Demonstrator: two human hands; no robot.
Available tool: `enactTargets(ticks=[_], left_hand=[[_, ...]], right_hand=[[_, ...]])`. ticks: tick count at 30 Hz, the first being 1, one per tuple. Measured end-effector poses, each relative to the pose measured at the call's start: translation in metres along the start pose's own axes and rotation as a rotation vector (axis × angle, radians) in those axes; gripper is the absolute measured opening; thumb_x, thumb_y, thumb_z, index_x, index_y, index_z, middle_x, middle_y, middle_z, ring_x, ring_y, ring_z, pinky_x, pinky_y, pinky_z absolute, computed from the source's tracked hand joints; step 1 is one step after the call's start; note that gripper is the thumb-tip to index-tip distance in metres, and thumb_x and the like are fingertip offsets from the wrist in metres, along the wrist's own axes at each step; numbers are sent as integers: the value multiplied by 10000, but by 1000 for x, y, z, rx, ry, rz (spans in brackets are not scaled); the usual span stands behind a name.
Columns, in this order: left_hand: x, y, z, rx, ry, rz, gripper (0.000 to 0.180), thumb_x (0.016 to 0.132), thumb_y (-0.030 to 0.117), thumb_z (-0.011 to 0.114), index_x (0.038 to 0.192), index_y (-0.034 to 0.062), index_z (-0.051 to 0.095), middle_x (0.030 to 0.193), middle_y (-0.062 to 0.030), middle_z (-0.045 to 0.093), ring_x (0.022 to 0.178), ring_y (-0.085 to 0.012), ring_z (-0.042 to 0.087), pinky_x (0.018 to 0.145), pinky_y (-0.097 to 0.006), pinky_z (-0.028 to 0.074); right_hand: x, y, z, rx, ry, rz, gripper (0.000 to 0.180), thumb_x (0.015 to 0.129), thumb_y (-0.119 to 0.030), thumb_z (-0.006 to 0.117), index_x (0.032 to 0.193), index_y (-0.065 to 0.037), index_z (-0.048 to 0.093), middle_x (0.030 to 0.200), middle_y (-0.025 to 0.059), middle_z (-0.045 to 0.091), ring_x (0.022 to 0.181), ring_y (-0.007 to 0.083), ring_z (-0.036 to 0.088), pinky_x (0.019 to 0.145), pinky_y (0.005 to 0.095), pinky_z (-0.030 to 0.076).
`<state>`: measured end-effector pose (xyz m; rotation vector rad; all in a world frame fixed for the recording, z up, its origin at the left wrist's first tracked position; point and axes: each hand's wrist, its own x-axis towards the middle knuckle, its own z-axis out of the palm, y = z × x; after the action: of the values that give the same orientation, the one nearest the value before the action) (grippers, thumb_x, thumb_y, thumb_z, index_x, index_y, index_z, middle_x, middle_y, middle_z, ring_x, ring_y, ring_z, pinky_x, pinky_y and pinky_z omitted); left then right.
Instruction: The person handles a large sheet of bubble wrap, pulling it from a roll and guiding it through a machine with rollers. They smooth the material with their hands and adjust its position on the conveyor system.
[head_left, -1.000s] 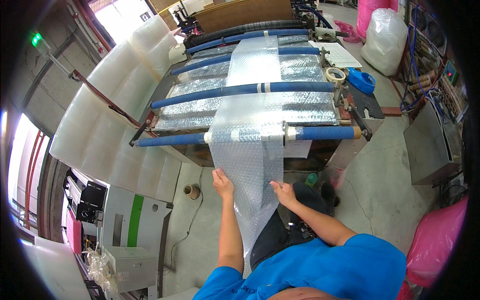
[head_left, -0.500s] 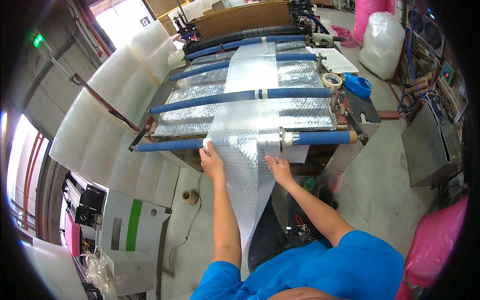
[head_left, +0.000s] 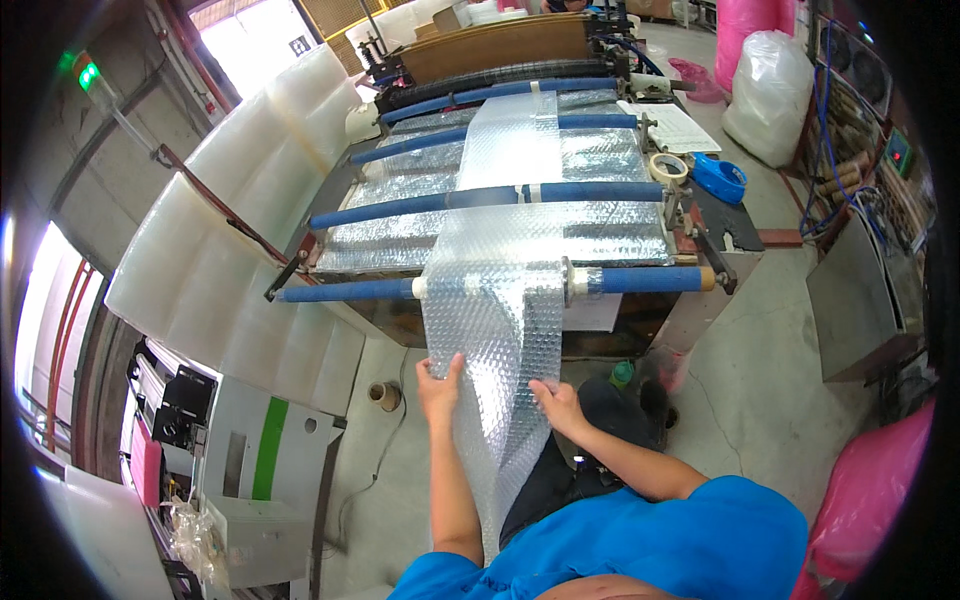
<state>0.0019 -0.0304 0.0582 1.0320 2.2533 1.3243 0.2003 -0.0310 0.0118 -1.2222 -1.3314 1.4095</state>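
A long strip of clear bubble wrap (head_left: 490, 310) runs over the machine's blue rollers and hangs down from the front roller (head_left: 640, 280) toward me. Along the strip's left edge, my left hand (head_left: 438, 388) grips the film with the thumb over it. On the other edge, my right hand (head_left: 560, 405) pinches the film between thumb and fingers. Between my hands the sheet is creased and folds inward, and its lower end narrows down past my left forearm. White collars sit on the front roller at both sides of the strip.
Silvery sheet (head_left: 610, 235) covers the machine bed. A tape roll (head_left: 668, 168) and a blue tape dispenser (head_left: 718, 178) lie at its right. Stacked bubble wrap rolls (head_left: 240, 170) stand left, above a grey machine (head_left: 245, 450). A cardboard core (head_left: 383, 396) is on the floor.
Both hands have moved down, away from the front roller, along the bubble wrap. More of the strip now hangs flat below the roller.
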Motion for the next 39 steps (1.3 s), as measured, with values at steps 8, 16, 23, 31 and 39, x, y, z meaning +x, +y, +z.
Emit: enactTargets(ticks=[8, 16, 23, 31, 39], left_hand=[[8, 46, -76, -319, -61, 18, 255, 774, 241, 597, 698, 5, 536, 612, 3, 516, 553, -60, 419, 518, -211, 361], [10, -36, 26, 101, 185, 173, 407, 829, 418, 416, 742, 30, 503, 612, -153, 537, 556, -325, 498, 520, -403, 374], [8, -26, 37, 89, 196, 153, 452, 845, 439, 354, 770, 11, 476, 634, -194, 516, 610, -394, 487, 541, -446, 350], [12, -38, 37, 60, 209, 198, 448, 867, 401, 335, 740, -6, 475, 598, -179, 485, 552, -341, 464, 526, -401, 353], [15, -41, 37, -68, 188, 186, 424, 849, 396, 414, 694, 3, 448, 562, -97, 426, 531, -195, 406, 526, -332, 352]], right_hand=[[-51, -74, 7, 225, -146, -52, 377, 821, -367, 506, 638, -38, 532, 565, 7, 513, 522, 73, 475, 482, 213, 380], [18, 22, -17, -255, -4, -175, 445, 811, -402, 468, 627, 0, 513, 514, 105, 482, 487, 189, 493, 492, 332, 383], [33, 31, -19, -265, 9, -179, 462, 806, -446, 461, 698, -3, 540, 541, 66, 504, 521, 161, 496, 522, 298, 399], [18, 25, -14, -243, -2, -74, 455, 795, -456, 475, 802, -16, 590, 600, 99, 566, 578, 196, 561, 556, 310, 425], [20, 27, -15, -202, -1, -66, 417, 797, -424, 492, 822, -20, 594, 579, 85, 548, 559, 163, 536, 549, 287, 417]])
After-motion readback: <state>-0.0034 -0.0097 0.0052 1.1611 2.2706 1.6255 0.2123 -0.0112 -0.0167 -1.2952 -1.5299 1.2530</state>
